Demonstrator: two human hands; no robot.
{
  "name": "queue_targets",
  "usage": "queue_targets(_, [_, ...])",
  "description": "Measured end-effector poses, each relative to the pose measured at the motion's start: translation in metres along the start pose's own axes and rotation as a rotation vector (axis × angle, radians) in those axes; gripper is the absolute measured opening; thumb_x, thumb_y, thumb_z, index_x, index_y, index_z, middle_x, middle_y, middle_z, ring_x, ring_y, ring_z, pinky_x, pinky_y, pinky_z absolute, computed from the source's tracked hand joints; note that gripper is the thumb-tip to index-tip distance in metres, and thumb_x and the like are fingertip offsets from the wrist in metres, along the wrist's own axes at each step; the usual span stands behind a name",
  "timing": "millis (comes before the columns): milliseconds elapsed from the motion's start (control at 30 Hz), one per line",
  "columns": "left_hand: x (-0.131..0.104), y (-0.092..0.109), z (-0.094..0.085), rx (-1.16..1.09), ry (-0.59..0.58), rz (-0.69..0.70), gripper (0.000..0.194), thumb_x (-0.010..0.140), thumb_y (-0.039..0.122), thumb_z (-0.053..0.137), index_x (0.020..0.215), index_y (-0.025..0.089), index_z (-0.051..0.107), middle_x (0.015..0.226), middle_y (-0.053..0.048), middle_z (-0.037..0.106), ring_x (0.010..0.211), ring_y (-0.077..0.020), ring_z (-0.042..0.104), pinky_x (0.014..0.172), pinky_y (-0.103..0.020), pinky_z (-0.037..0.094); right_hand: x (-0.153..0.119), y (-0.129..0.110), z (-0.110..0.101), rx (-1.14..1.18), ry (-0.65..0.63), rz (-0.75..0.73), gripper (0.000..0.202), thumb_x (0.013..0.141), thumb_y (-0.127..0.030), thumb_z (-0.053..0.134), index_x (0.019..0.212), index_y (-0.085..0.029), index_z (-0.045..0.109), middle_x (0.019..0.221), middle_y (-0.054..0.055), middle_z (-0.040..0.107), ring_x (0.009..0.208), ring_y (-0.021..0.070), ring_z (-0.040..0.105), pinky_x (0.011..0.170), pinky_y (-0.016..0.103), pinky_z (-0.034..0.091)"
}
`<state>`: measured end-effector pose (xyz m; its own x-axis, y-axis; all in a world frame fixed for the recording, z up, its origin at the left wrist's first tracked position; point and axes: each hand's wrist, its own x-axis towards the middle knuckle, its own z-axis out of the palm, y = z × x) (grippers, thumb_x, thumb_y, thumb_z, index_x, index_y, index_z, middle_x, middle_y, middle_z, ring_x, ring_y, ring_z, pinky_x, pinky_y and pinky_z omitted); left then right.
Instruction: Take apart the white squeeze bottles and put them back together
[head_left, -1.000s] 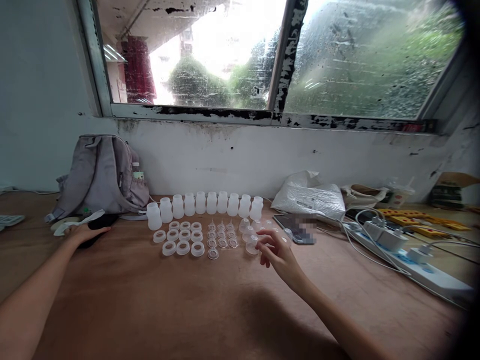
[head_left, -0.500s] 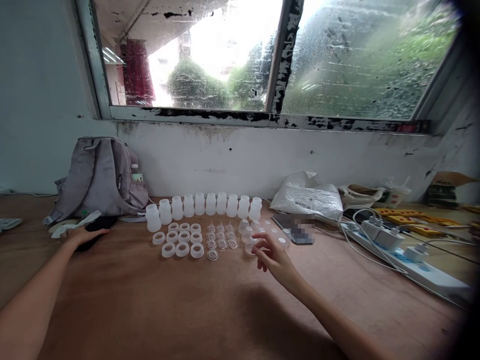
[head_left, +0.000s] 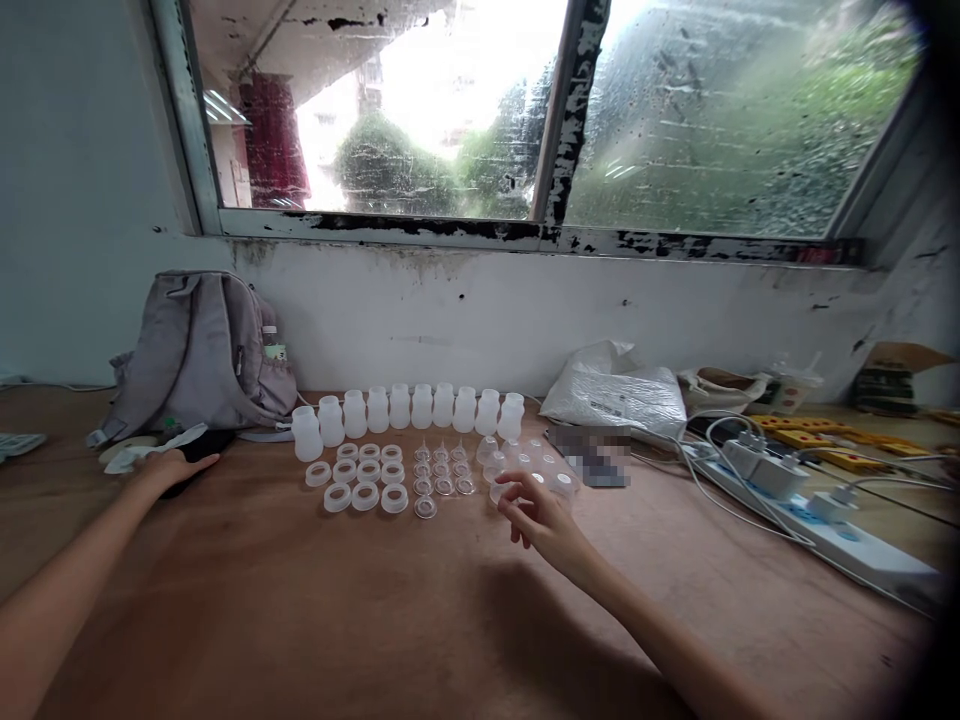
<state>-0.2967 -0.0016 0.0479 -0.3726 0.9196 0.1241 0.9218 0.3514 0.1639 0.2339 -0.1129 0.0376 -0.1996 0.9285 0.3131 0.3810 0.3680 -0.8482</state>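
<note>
My left hand (head_left: pixel 169 468) rests at the left on a black flat object (head_left: pixel 214 446), fingers apart, beside a white tissue (head_left: pixel 154 449). Over the near edge of a group of clear domed caps (head_left: pixel 527 458) hovers my right hand (head_left: pixel 536 512), its fingers loosely curled and apart, with nothing visible in them. Left of it are clear nipple-shaped pieces (head_left: pixel 444 486) in rows, then several frosted rings (head_left: pixel 365 497). Behind them several frosted white bottles (head_left: pixel 400 408) stand upright in a line.
A grey backpack (head_left: pixel 199 350) leans on the wall at the left. To the right lie a phone (head_left: pixel 604 470), a silvery plastic bag (head_left: pixel 615 395), a white power strip (head_left: pixel 862 545) with plugs and cables, and yellow parts (head_left: pixel 817 440).
My right hand has shifted slightly left over the near caps. My left hand stays on the black object, almost unmoved.
</note>
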Motion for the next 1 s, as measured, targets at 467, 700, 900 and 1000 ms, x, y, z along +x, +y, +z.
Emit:
queue_targets(467, [-0.179, 0.191, 0.010, -0.154, 0.342, 1.069, 0.019, 0.079, 0.027, 0.042, 0.082, 0.021, 0.060, 0.079, -0.005, 0.062, 0.078, -0.0196, 0.054, 0.071, -0.033, 0.041, 0.011, -0.006, 0.012, -0.601, -0.099, -0.271, 0.014, 0.080, -0.021, 0.039, 0.079, -0.020, 0.054, 0.063, 0.001, 0.056, 0.055, 0.0119, 0.049, 0.051, 0.022, 0.033])
queue_targets(700, [-0.197, 0.214, 0.044, -0.325, 0.365, 1.190, 0.016, 0.077, 0.016, 0.044, 0.082, 0.022, 0.058, 0.079, -0.005, 0.061, 0.076, -0.0188, 0.053, 0.068, -0.034, 0.044, -0.005, 0.009, 0.034, -0.534, -0.120, -0.293, 0.017, 0.081, -0.020, 0.037, 0.081, -0.019, 0.053, 0.069, 0.002, 0.059, 0.059, 0.0124, 0.052, 0.054, 0.022, 0.035])
queue_targets(900, [-0.198, 0.210, 0.033, -0.490, 0.409, 1.214, 0.019, 0.079, 0.017, 0.042, 0.089, 0.024, 0.057, 0.081, -0.004, 0.061, 0.077, -0.0174, 0.055, 0.071, -0.034, 0.045, -0.006, 0.005, 0.035, -0.483, -0.082, -0.319, 0.017, 0.083, -0.023, 0.038, 0.081, -0.019, 0.054, 0.071, 0.003, 0.059, 0.061, 0.0128, 0.052, 0.055, 0.023, 0.037])
queue_targets(1000, [-0.205, 0.209, -0.009, -0.620, 0.479, 1.136, 0.019, 0.080, 0.022, 0.043, 0.095, 0.027, 0.054, 0.083, -0.002, 0.061, 0.081, -0.0178, 0.056, 0.073, -0.033, 0.046, -0.003, -0.036, 0.021, -0.389, 0.040, -0.382, 0.015, 0.083, -0.025, 0.039, 0.085, -0.020, 0.054, 0.065, 0.002, 0.056, 0.052, 0.0110, 0.048, 0.048, 0.023, 0.037])
